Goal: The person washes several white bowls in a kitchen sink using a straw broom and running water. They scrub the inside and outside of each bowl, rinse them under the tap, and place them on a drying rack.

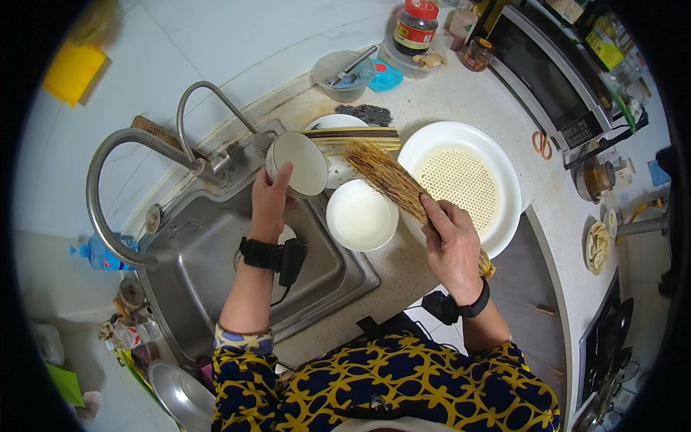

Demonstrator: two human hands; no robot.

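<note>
My left hand [271, 200] grips a white bowl [309, 164] by its side, tilted above the back right corner of the sink, with the thumb at its rim. My right hand [452, 243] is closed around a straw brush [387, 177], whose bristle end points up and left, over the edge of a large white basin [502, 146] with a perforated bottom. Between the hands, a second white bowl [362, 216] sits at the sink's right edge. Behind the brush lies a bundle of chopsticks [351, 135], with a white dish partly hidden beneath.
The steel sink [200, 291] has a curved faucet [97, 189] at its back left; a pale dish inside is mostly hidden by my left wrist. A plastic tub [344, 89], a red-lidded jar [415, 29], orange-handled scissors [542, 144] and a microwave [545, 81] stand or lie farther back.
</note>
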